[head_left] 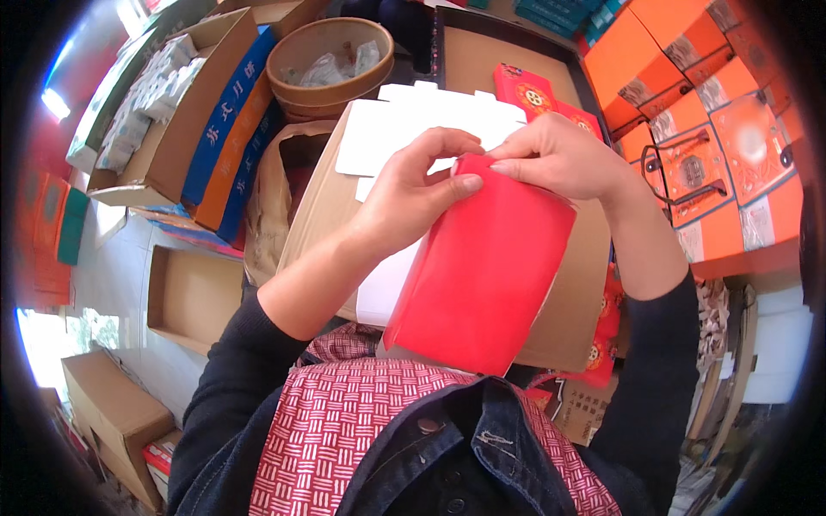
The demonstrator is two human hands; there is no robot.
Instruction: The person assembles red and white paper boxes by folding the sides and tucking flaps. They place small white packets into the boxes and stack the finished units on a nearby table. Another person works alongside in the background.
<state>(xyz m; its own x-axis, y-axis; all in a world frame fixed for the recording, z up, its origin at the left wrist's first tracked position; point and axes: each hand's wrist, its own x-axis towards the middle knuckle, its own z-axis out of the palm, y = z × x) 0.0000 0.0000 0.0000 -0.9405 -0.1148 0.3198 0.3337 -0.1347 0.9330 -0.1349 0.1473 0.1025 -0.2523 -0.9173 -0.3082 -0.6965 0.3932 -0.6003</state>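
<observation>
A dark blue denim collar (512, 434) over a red-and-white basket-weave-patterned apron (331, 426) fills the foreground as I bend over my work. Just past the apron, a glossy, plain red rectangular packet (490, 267), of what looks like card or paper, slopes between my forearms above a brown cardboard surface (555, 331). Both hands meet at its far end: my left hand (417, 185), half closed, pinches the edge with the thumb on top and the fingers curled beyond, while my right hand (564, 159), curled tighter, grips just beside it, thumb pressed on the red face. Holding it so close together probably keeps that end pressed flat or folded; the lower end reaches my apron, perhaps braced there, though I cannot tell whether they touch.

A flat white tabbed card (374, 142) lies beyond and partly beneath, likely left within easy reach. Beyond my right hand sit red boxes with gold round emblems (527, 90); to the right, glossy orange boxes (632, 56) are piled, presumably to save room. At upper left stands a round tan tub (331, 101) holding clear wrapping.
</observation>
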